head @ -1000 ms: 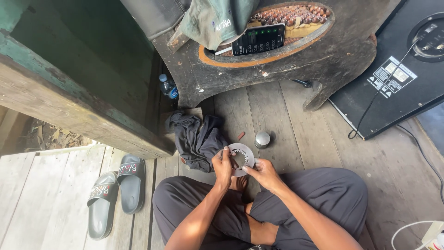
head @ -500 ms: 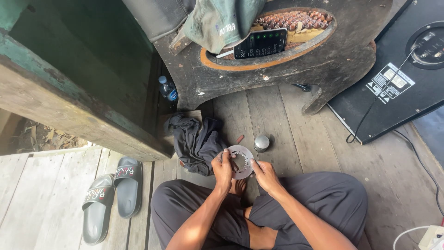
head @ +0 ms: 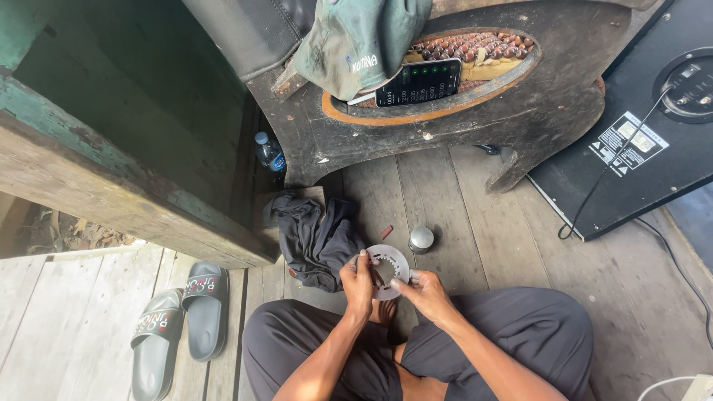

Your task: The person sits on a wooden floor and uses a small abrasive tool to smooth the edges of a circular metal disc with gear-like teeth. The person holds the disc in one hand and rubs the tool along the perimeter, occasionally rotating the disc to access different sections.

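Fingers of both hands grasp a round metal disc [head: 388, 269] over the plank floor [head: 475, 238] beside a dark cloth [head: 316, 241].

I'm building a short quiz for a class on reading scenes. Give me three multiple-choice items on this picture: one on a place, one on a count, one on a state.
1. Where does the small round metal cap lie?
A. on the plank floor, just beyond the disc
B. inside a sandal
C. on the black speaker box

2. How many grey sandals lie on the boards?
A. one
B. two
C. four

3. How is the grey perforated disc held?
A. it lies flat on the floor, untouched
B. one hand alone pinches it
C. the left hand and the right hand both grip it above the lap

Answers: 1 A, the cap sits on the wood just past the disc. 2 B, a pair lies side by side. 3 C, fingers of both hands are on its rim.
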